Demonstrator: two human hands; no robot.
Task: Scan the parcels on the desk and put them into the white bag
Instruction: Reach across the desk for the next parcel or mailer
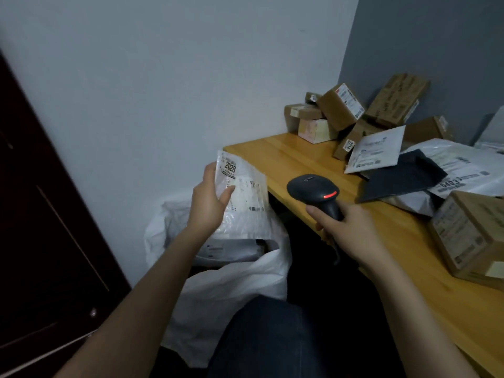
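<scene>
My left hand [208, 197] holds a flat clear-plastic parcel [246, 203] with a white label reading 2028, raised above the open white bag [234, 285] on the floor left of the desk. My right hand [343, 227] grips a black handheld scanner [313, 189]; its red light is on and its head points toward the parcel. Inside the bag lies at least one white parcel [226, 251]. On the wooden desk [300, 162] rest more parcels: a white mailer [375, 151], a dark grey mailer [401, 178] and a large white mailer [463, 170].
Several brown cardboard boxes [341, 109] are piled in the desk's far corner against the wall. A larger cardboard box [469, 236] sits near the desk's front right. A dark wooden door [41, 227] stands on the left. My knee in dark trousers [267, 336] is below.
</scene>
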